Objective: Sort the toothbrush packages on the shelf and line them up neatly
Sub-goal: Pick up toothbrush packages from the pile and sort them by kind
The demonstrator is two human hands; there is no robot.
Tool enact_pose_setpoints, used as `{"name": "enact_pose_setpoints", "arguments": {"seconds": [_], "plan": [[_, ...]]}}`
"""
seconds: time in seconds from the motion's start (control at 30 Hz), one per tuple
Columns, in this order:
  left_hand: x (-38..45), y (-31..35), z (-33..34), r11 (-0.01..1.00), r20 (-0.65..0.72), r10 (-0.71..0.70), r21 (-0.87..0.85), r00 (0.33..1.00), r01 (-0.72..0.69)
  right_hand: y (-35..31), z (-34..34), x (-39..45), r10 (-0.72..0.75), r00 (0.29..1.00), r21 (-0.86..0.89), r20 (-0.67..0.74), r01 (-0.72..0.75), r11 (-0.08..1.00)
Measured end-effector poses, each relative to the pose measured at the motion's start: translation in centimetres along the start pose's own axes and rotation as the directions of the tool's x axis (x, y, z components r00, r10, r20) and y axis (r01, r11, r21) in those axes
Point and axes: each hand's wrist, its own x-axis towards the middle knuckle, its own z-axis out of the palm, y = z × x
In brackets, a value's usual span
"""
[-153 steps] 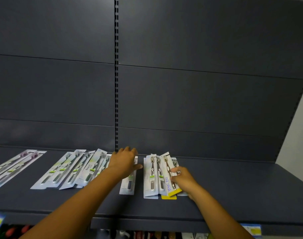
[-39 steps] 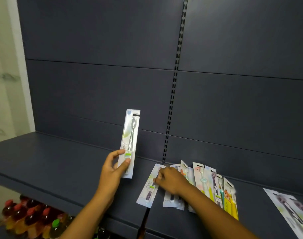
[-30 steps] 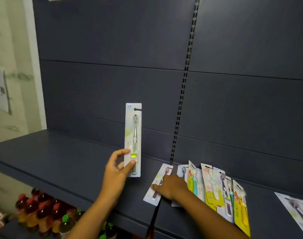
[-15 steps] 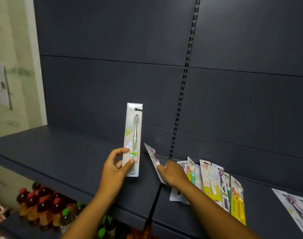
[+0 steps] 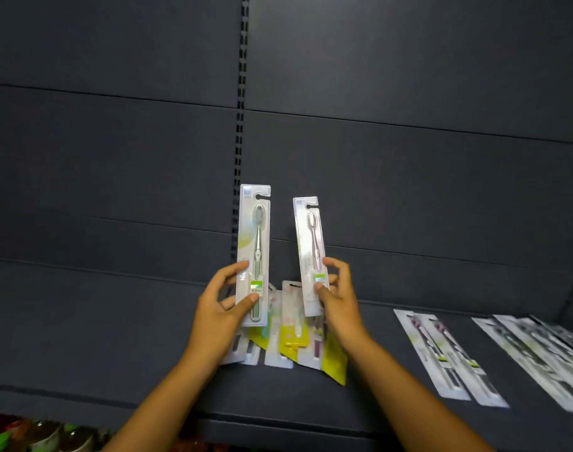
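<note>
My left hand [image 5: 219,308] pinches a long package with a green toothbrush [image 5: 254,243], held upright above the dark shelf [image 5: 82,337]. Beside it my right hand [image 5: 339,298] pinches a shorter package with a pink toothbrush [image 5: 311,249], also upright and tilted slightly left. Under both hands lies a loose cluster of several packages, some with yellow cards [image 5: 291,340], partly hidden by my hands and wrists.
Two long packages [image 5: 441,353] lie side by side on the shelf to the right, with more blurred ones [image 5: 539,350] further right. A slotted upright [image 5: 241,125] runs up the back panel. Bottles [image 5: 34,435] stand on the level below at lower left.
My right hand has lifted the pink toothbrush package off the shelf and turned it upright beside the green one. The view has swung right, bringing more packages into sight.
</note>
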Motion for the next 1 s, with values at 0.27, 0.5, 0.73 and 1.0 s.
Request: {"name": "enact_pose_setpoints", "arguments": {"seconds": [0.27,0.5,0.73,1.0], "plan": [[-2.6,1.0,15.1,0.997,0.159,0.069,0.019,0.985,-0.073,-1.0,-16.8,-3.2,-0.013,0.990,-0.037,-0.140,0.008,0.999],[-5.3,1.2,25.2,0.999,0.207,0.011,-0.051,0.978,-0.001,-1.3,-28.1,-5.6,0.017,0.982,-0.074,-0.188,-0.032,0.997],[-6.6,0.3,29.6,0.994,0.244,-0.083,-0.051,0.966,0.098,0.8,-32.5,-6.1,0.071,0.981,-0.113,-0.181,-0.092,0.989],[-4.4,-1.5,30.5,0.994,0.230,-0.099,-0.013,0.968,0.105,5.7,-34.0,-3.7,0.359,0.922,-0.323,-0.145,-0.387,0.864]]}}
